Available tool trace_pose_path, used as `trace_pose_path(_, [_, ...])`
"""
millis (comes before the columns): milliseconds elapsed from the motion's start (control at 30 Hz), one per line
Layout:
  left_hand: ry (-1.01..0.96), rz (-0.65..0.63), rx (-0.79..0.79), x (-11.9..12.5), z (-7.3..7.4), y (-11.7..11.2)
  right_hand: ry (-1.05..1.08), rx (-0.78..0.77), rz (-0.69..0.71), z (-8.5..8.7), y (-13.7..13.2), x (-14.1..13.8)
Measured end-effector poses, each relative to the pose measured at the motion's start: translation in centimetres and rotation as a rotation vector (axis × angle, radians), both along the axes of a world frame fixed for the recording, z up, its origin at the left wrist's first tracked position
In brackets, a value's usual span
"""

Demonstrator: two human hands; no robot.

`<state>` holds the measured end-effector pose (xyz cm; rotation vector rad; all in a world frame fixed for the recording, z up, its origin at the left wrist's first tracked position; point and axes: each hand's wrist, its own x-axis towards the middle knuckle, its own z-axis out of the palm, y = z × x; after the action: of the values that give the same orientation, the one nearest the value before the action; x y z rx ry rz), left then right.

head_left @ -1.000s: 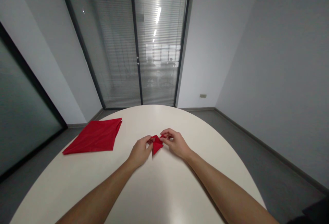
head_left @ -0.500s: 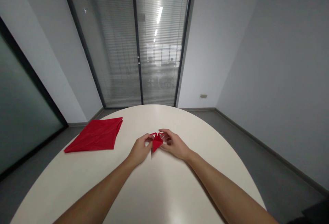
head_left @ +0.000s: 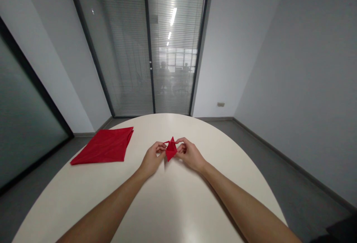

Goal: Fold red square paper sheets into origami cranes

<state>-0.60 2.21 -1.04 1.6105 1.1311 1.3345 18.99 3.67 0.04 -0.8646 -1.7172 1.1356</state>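
A small folded red paper piece is held just above the round white table, between both hands. My left hand pinches its left side with curled fingers. My right hand pinches its right side, thumb and fingers closed on the paper. The piece stands with a point upward and another pointing down toward the table.
A stack of flat red paper sheets lies on the table at the far left. Beyond the table's far edge are glass doors with blinds. Grey floor shows on both sides of the table.
The folded piece has been lifted and turned so a point now stands upward. Both hands shifted slightly away from me and stay pinched on it.
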Motion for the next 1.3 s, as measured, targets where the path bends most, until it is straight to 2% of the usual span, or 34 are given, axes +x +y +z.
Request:
trace_pose_path(133, [-0.038, -0.024, -0.029, 0.0, -0.4, 0.1, -0.005, 0.029, 0.032, -0.3, -0.2, -0.1])
trace_pose_path(400, [0.008, -0.085, -0.047, 0.0, -0.4, -0.3, -0.029, 0.06, 0.02, -0.3, -0.8, -0.4])
trace_pose_path(567, [0.096, -0.007, -0.031, -0.5, -0.3, -0.4, -0.012, 0.04, -0.007, -0.5, -0.5, -0.7])
trace_pose_path(633, [0.177, 0.063, 0.015, -0.7, -0.4, -0.4, -0.041, 0.071, -0.087, -0.3, -0.2, -0.2])
trace_pose_path(700, [0.28, 0.117, 0.059, -0.8, -0.7, -0.5, -0.126, 0.155, -0.259, 0.2, 0.1, 0.6])
trace_pose_path(833, [0.421, 0.131, 0.113, -0.9, -1.1, -0.7, -0.495, 0.249, -0.577, 1.4, 0.8, 3.1])
trace_pose_path(933, [0.455, 0.128, 0.121, -1.0, -1.1, -0.8, -0.734, 0.193, -0.768, 1.9, 1.4, 4.9])
trace_pose_path(1000, [0.467, 0.127, 0.124, -1.0, -1.1, -0.9, -0.809, 0.168, -0.826, 2.1, 1.9, 5.6])
trace_pose_path(1100, [0.475, 0.122, 0.129, -1.1, -0.9, -1.0, -0.905, 0.17, -0.839, 2.1, 3.0, 6.2])
trace_pose_path(1300, [0.513, 0.118, 0.118, -1.0, -0.6, -1.0, -0.928, 0.135, -0.834, 1.9, 5.3, 6.7])
